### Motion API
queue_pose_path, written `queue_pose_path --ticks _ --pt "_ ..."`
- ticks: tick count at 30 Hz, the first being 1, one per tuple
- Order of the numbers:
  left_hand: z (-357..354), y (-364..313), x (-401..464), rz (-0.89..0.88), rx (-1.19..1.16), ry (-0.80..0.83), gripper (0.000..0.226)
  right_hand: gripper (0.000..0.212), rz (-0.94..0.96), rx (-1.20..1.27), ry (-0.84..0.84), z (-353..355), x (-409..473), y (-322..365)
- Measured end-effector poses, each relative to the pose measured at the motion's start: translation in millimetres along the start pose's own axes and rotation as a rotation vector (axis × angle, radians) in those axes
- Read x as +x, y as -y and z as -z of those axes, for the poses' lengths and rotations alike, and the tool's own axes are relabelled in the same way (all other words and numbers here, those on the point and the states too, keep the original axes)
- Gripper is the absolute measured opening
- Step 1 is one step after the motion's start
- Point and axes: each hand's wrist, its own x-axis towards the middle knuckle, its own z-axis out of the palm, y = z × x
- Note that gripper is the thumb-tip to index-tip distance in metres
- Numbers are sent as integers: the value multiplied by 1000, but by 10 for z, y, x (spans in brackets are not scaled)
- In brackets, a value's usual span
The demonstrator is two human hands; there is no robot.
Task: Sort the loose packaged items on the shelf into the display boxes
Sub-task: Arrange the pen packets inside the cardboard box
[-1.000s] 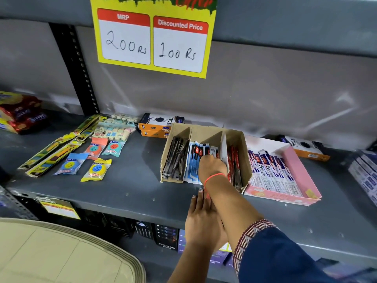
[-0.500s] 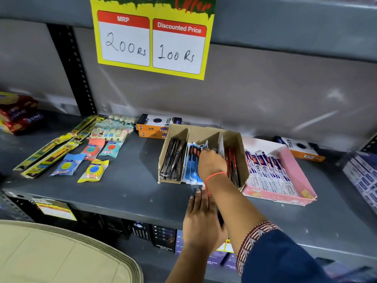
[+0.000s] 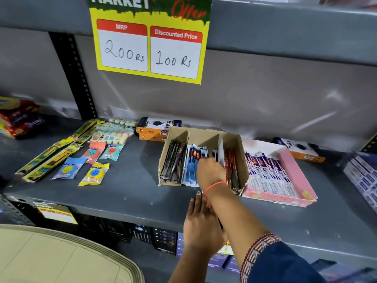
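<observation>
A three-slot cardboard display box [image 3: 234,139] stands on the grey shelf [image 3: 126,190]. It holds black packs [image 3: 173,162] on the left, blue packs [image 3: 190,170] in the middle and red packs [image 3: 231,164] on the right. My right hand [image 3: 210,170] reaches into the middle slot, fingers closed on the tops of the blue packs. My left hand [image 3: 202,225] lies at the shelf's front edge under my right forearm, with a dark strip of packs showing beneath it. A pink box [image 3: 293,168] beside the cardboard one holds white-and-blue packs [image 3: 267,172].
Loose items lie on the left: long yellow packs [image 3: 51,156], round sachets [image 3: 93,174] and pastel eraser packs [image 3: 110,135]. Orange boxes [image 3: 157,127] sit at the back, another [image 3: 302,150] behind the pink box. Blue-white cartons [image 3: 365,174] crowd the right edge.
My right hand has pushed slightly deeper into the middle slot among the blue packs. My left hand stays at the shelf edge. The view has tilted a little upward.
</observation>
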Motion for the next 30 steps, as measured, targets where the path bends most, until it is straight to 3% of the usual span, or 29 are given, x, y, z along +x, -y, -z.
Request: queue_pose_path --ticks 4,8,15,20,24,26,30 --pt "-3 3 -1 -7 -53 2 62 37 49 -57 101 30 -166 -20" --pt "-3 3 -1 -39 -156 -96 53 34 72 -99 233 12 -294 -46" --pt "46 12 8 -79 -173 -152 37 33 40 -64 221 -89 -325 -21" --pt "90 16 17 -70 -169 -168 49 34 30 -91 161 -187 -285 -17" --pt "114 9 23 -71 -164 -102 47 34 10 -80 110 -231 -255 -22" --pt "89 13 24 -58 -175 -73 34 35 0 -65 78 -258 -274 -12" --pt "-62 25 36 23 -79 155 39 49 93 -19 77 -316 -355 90"
